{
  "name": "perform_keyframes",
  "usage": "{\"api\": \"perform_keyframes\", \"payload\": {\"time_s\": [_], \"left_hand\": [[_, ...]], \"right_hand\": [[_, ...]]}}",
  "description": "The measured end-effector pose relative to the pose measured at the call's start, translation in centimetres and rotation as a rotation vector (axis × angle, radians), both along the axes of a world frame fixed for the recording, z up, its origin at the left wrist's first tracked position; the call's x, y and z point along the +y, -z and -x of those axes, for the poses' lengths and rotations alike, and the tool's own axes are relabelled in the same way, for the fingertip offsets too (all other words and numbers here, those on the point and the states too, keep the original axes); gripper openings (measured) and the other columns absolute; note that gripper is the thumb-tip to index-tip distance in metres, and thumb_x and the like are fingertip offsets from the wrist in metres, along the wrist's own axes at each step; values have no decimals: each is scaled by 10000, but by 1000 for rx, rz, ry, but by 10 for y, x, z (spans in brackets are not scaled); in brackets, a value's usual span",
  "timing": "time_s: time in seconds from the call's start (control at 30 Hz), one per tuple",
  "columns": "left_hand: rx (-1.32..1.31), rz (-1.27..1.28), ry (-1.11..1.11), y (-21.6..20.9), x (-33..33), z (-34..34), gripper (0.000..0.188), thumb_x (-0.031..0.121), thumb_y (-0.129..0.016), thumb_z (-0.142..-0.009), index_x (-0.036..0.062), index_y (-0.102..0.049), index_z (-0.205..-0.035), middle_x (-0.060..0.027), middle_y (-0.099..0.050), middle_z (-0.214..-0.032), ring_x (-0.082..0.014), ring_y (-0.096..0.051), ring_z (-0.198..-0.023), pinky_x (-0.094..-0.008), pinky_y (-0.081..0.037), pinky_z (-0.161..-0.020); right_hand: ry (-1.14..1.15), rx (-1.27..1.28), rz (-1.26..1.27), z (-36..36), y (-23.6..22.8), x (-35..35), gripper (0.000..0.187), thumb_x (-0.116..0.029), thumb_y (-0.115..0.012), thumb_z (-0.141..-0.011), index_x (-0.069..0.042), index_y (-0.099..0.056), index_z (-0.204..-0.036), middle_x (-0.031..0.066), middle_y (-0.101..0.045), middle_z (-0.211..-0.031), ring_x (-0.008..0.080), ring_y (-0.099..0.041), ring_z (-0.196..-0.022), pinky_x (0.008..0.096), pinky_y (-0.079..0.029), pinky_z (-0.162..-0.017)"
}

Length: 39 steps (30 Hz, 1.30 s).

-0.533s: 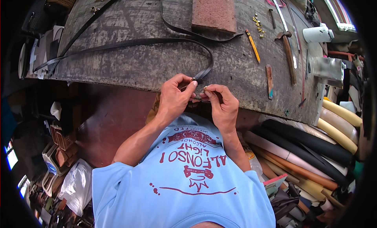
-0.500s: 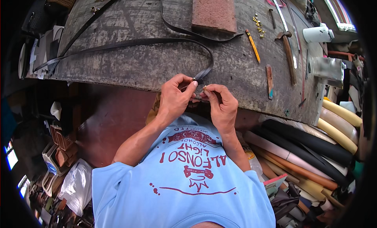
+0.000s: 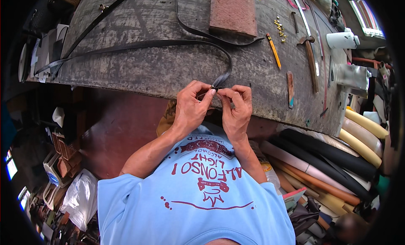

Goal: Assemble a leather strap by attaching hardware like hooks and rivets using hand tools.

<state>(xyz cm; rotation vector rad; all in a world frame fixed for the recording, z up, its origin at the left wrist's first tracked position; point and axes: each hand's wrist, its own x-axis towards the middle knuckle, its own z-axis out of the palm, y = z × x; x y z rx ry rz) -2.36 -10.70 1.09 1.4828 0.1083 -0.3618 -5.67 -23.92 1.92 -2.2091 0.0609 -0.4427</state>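
Here, left hand (image 3: pixel 192 105) gripping black strap (image 3: pixel 230 62) by its end, right hand (image 3: pixel 237 108) pinched closed there; contents unclear

Workshop: a working one, by its look for leather or similar sheet goods.
Table (image 3: pixel 139 72): scuffed, stained surface.
Hammer (image 3: pixel 311 63): by the right edge, a pencil (image 3: pixel 274 51) farther in.
Fittings (image 3: pixel 279 29): small, brass-coloured, loose near the pencil.
Strap (image 3: pixel 145 44): long, black, running toward the near left corner.
Flat pieces (image 3: pixel 45 50): piled at the left edge.
Rolls (image 3: pixel 320 162): stacked beyond the near right corner, several colours (leather or imitation, undetermined).
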Motion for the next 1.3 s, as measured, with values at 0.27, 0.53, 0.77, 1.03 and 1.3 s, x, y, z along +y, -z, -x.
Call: {"api": "perform_keyframes", "payload": {"time_s": [0.27,0.53,0.77,1.03,1.3], "left_hand": [[-186,-41,17,5,3,5,117,62,-651,-932,-50,-660,-963,-74,-585,-857,-114,-631,-696,-250,-536,-563],[-222,-6,66,9,6,7,109,63,-644,-938,-28,-656,-996,-62,-573,-915,-122,-644,-768,-243,-584,-638],[-160,72,133,9,12,5,84,20,-634,-929,-26,-651,-996,-55,-564,-938,-119,-651,-811,-252,-626,-670],[-138,123,141,14,15,7,142,113,-653,-950,-11,-662,-1018,-38,-576,-928,-111,-652,-785,-236,-540,-668],[-223,20,155,9,14,10,133,98,-649,-949,-12,-662,-1023,-47,-580,-918,-110,-637,-779,-244,-541,-668]], "right_hand": [[3,101,-249,-1,-3,-2,227,21,-702,-839,-11,-632,-1053,98,-588,-1008,178,-603,-773,298,-499,-691],[-181,207,-264,-5,-7,-17,217,-3,-682,-864,5,-610,-1068,100,-600,-969,182,-624,-801,294,-503,-722],[-287,228,-253,-6,-12,-22,160,17,-658,-875,11,-602,-1024,101,-593,-945,185,-625,-821,298,-502,-722],[-277,326,-333,-2,-15,-21,142,7,-646,-888,16,-595,-1020,109,-597,-943,207,-627,-807,323,-503,-712],[-120,196,-262,5,-4,-10,147,-10,-630,-905,8,-591,-1045,120,-631,-937,212,-633,-798,328,-507,-740]]}}
